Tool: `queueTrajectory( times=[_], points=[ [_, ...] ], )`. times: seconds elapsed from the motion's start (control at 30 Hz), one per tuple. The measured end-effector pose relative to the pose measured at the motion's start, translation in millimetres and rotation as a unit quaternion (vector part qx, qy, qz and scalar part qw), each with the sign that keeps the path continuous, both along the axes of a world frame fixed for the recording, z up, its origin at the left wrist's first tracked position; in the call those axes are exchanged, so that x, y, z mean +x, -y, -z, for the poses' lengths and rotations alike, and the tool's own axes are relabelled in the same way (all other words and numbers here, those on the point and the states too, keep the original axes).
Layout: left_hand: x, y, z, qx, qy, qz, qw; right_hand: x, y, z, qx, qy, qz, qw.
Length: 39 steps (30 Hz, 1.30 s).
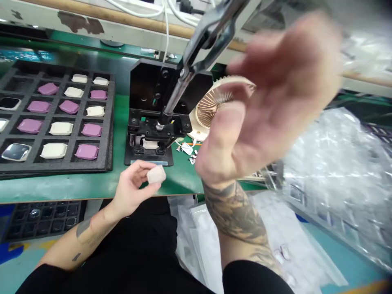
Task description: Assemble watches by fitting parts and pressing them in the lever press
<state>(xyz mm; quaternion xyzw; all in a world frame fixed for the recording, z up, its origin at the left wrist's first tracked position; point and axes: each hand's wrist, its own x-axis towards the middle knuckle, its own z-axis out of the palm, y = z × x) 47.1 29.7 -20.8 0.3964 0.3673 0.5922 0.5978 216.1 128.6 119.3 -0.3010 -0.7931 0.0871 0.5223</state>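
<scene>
Between the thumb and fingers of my left hand (134, 183) is a small pale rounded-square case (156, 174), held just in front of the press. My right hand (269, 94) is raised beside the press lever (211, 34), smeared by motion; its thumb and fingers are apart and nothing shows in them. The black hand press (150, 122) stands on the green bench, and a cream-coloured piece (150, 143) sits in its fixture under the ram. To the left, a dark foam tray (105, 157) holds several cream cases (54, 150) and purple cases (87, 151) in its compartments.
A cream fan (214, 104) stands behind my right hand. Small scraps (187, 148) lie right of the press. Clear bubble bags (337, 171) bulge at the right. Another dark tray (45, 220) is below the bench edge at left. White cables (167, 28) hang above.
</scene>
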Motion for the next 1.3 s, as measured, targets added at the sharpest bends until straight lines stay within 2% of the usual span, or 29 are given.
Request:
queueTrajectory(
  times=[0.07,0.1,0.2,0.3,0.4,0.47,0.53,0.6,0.67,0.73,0.83,0.97,1.03,1.1,1.17,1.23,1.3],
  points=[
    [-14.3,12.3,-1.3,0.055,-0.112,-0.005,0.992,8.1,14.0,31.9,0.074,-0.046,-0.003,0.996],
    [-21.5,17.3,-1.0,0.085,-0.171,-0.015,0.981,10.6,19.2,50.4,0.082,-0.021,-0.020,0.996],
    [-37.3,24.6,1.3,0.156,-0.289,-0.050,0.943,10.1,24.8,101.1,-0.011,0.151,-0.032,0.988],
    [-40.8,22.5,-1.0,0.190,-0.339,-0.061,0.919,-2.2,12.7,129.6,-0.094,0.264,0.002,0.960],
    [-37.7,20.9,-11.1,0.213,-0.368,-0.062,0.903,-16.4,-4.7,136.3,-0.149,0.296,0.006,0.943],
    [-37.1,22.7,-18.8,0.230,-0.396,-0.077,0.886,-18.8,-7.6,134.1,-0.160,0.274,0.009,0.948],
    [-38.8,24.3,-24.1,0.247,-0.445,-0.105,0.855,-12.7,1.1,130.0,-0.159,0.224,0.014,0.961],
    [-40.7,21.2,-26.8,0.258,-0.512,-0.132,0.809,0.2,18.6,125.7,-0.153,0.169,0.015,0.974],
    [-39.3,10.3,-28.2,0.256,-0.584,-0.139,0.758,16.3,37.4,121.9,-0.144,0.127,0.020,0.981],
    [-33.6,-8.6,-30.1,0.233,-0.645,-0.120,0.718,31.4,50.4,118.9,-0.132,0.106,0.031,0.985],
    [-21.1,-43.8,-34.1,0.182,-0.692,-0.075,0.695,46.6,55.4,117.6,-0.122,0.101,0.051,0.986],
    [-10.9,-74.3,-36.9,0.133,-0.710,-0.008,0.692,54.1,50.3,122.5,-0.118,0.108,0.053,0.986],
    [-11.1,-73.9,-37.5,0.134,-0.710,0.016,0.691,55.7,48.2,124.8,-0.102,0.114,0.047,0.987],
    [-13.4,-62.6,-39.3,0.146,-0.686,0.016,0.713,55.7,46.2,124.6,-0.067,0.119,0.043,0.990],
    [-15.7,-44.1,-42.6,0.165,-0.608,0.007,0.776,52.6,43.0,121.3,-0.016,0.129,0.033,0.991],
    [-17.1,-23.9,-47.3,0.167,-0.472,0.002,0.866,44.7,38.1,114.6,0.042,0.148,0.000,0.988],
    [-19.4,-6.4,-52.9,0.141,-0.335,-0.020,0.932,33.2,32.8,103.5,0.093,0.180,-0.059,0.977]
  ],
)
